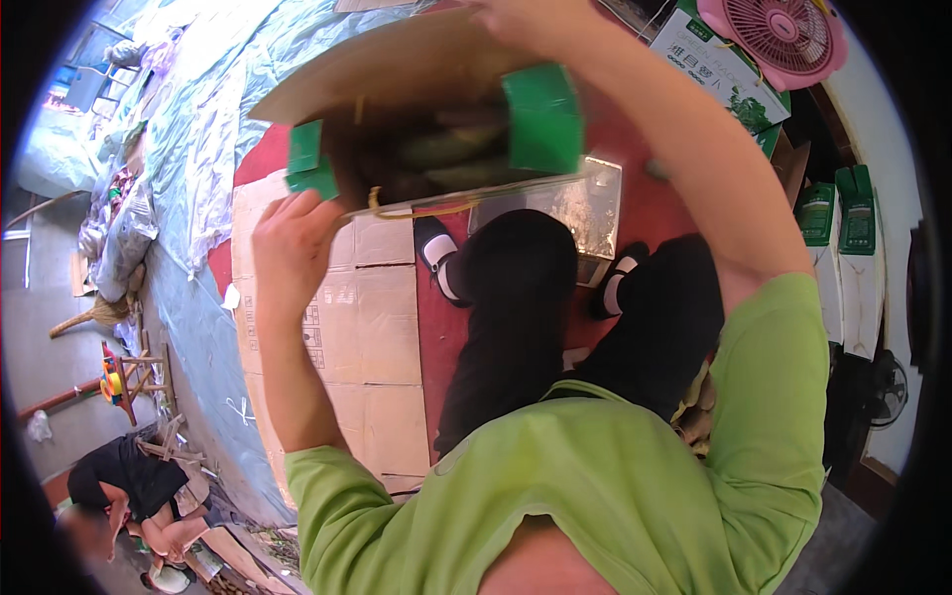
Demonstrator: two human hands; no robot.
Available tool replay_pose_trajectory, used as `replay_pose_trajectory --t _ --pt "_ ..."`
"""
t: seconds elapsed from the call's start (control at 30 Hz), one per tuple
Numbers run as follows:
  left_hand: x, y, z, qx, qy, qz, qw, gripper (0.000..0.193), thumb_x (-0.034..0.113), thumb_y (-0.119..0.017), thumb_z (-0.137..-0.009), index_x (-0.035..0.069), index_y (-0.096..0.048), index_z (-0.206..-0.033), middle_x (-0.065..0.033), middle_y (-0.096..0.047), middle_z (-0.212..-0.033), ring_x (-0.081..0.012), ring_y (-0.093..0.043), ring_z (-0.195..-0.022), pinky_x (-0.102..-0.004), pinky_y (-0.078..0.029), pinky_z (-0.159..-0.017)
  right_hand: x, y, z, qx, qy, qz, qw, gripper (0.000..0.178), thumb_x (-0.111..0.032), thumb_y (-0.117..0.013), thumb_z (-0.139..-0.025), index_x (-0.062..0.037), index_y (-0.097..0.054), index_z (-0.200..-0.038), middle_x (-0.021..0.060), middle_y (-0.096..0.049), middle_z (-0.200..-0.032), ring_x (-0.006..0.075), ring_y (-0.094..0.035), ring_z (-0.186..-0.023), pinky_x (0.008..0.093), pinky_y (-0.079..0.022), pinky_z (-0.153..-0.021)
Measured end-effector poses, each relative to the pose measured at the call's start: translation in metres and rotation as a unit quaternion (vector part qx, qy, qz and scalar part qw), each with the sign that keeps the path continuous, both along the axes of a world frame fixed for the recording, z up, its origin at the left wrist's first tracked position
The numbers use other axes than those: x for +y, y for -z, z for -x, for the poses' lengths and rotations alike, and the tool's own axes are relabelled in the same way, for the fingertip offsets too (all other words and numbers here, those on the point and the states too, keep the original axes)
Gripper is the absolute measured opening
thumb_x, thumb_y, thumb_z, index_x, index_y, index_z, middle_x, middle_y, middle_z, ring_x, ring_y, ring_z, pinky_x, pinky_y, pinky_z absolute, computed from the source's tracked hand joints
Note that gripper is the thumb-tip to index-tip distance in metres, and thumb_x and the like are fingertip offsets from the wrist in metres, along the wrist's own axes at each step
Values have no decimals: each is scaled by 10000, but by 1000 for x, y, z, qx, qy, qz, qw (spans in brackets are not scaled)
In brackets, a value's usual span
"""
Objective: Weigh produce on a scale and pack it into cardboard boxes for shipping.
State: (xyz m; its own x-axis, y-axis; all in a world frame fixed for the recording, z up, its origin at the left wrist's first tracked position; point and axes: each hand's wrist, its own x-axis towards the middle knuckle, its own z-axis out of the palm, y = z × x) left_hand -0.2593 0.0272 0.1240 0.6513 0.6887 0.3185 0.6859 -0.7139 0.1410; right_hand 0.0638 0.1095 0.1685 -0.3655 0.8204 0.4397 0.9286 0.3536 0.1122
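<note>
A cardboard box (397, 61) with green end flaps is lifted in front of me, its lid raised. Inside lie long green things (451, 149), blurred and in shadow, so I cannot tell their kind. A yellow cord (375, 204) hangs at the box's near edge. My left hand (290, 236) is closed on the near left corner, beside a green flap (304, 149). At the top of the view, my right hand (521, 22) grips the lid's far edge, its fingers partly cut off. Beneath the box, a shiny, silvery flat piece (597, 203) lies near my feet.
Flattened cardboard (372, 332) covers red flooring to the left, with a blue plastic sheet (193, 297) beyond. At right are a pink fan (778, 35) on a white carton (709, 64) and upright green-and-white boxes (843, 263). A person (134, 486) sits at lower left.
</note>
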Motion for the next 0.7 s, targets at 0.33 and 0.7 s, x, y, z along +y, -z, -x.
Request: replay_pose_trajectory --t 0.33,0.7 --pt "-71 0 154 256 -131 -5 958 29 71 -537 -768 76 -563 -755 -103 -531 -796 -293 -560 -839 -408 -437 -741 -29 98 176 116 -76 113 984 112 -207 -627 -695 -140 -687 -762 83 -678 -800 262 -658 -785 473 -404 -699" --pt "-217 97 318 317 -334 247 853 162 168 -551 -851 36 -635 -807 -165 -618 -867 -384 -596 -813 -474 -474 -695 -144 167 328 177 -233 264 919 141 -159 -661 -680 -47 -717 -745 152 -692 -774 289 -684 -757 490 -506 -740"
